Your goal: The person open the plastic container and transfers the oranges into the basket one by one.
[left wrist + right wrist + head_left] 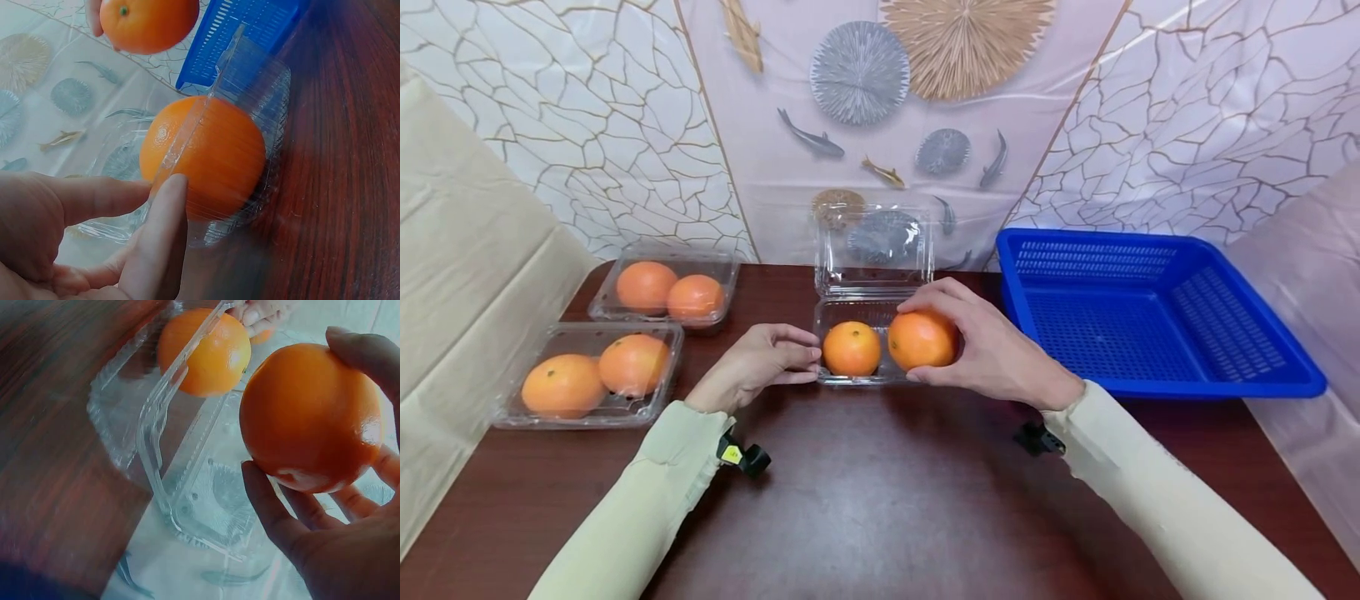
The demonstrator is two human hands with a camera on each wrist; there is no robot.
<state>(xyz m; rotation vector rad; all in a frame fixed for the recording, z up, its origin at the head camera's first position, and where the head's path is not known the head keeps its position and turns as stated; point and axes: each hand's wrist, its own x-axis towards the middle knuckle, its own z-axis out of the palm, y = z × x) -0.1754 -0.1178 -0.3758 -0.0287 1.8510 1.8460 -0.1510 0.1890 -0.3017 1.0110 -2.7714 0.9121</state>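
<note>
Orange in right hand: the orange (922,339) is round, bright and a bit bumpy, with a small green dot on top. It is just above the right side of the open box.
Right hand: the right hand (992,350) has its fingers (269,509) curled round the orange, thumb on one side and the other fingers under it.
Left hand: the left hand (758,362) pinches the left rim of the box with thumb and fingers (156,231).
Open box: the clear box (859,350) is thin, shiny plastic with soft ribbed walls. Its lid (874,250) stands up at the back.
Second orange: another orange (852,348) sits in the left half of the box, close beside the held one.
How to do it well: I think the orange should move slowly and straight, with a soft hold, so the thin box does not bend or slide. The left hand can keep the box from moving.
Desk: the desk (880,500) is dark red-brown wood, smooth and a bit shiny.
Other boxes: two closed clear boxes (662,287) to the left hold two oranges each.
Basket: a blue plastic basket (1150,312) with little holes sits to the right of the open box.
</note>
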